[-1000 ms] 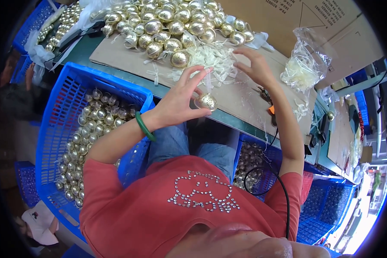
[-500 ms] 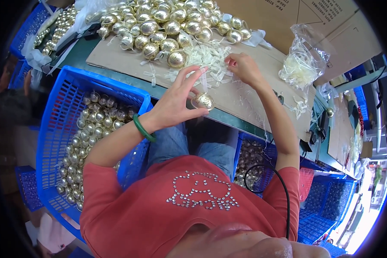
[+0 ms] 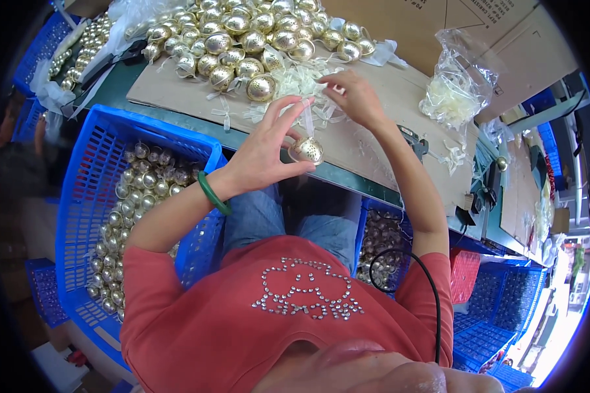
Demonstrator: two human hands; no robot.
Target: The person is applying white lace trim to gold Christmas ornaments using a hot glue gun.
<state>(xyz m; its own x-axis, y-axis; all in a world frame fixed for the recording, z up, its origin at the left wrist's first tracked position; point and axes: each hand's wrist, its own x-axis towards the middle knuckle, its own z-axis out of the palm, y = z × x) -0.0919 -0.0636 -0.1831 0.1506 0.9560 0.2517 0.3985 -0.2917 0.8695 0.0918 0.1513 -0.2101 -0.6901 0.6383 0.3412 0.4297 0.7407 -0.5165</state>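
Right hand [image 3: 355, 98] now nearer ribbon [image 3: 307, 118]

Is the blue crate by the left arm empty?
No, the blue crate beside the left hand holds many gold balls.

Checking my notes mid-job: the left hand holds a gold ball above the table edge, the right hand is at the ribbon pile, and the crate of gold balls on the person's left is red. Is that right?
Not quite. In the head view the crate of gold balls is blue, not red. The rest stands: the left hand holds a gold ball above the table edge, and the right hand is at the ribbon pile.
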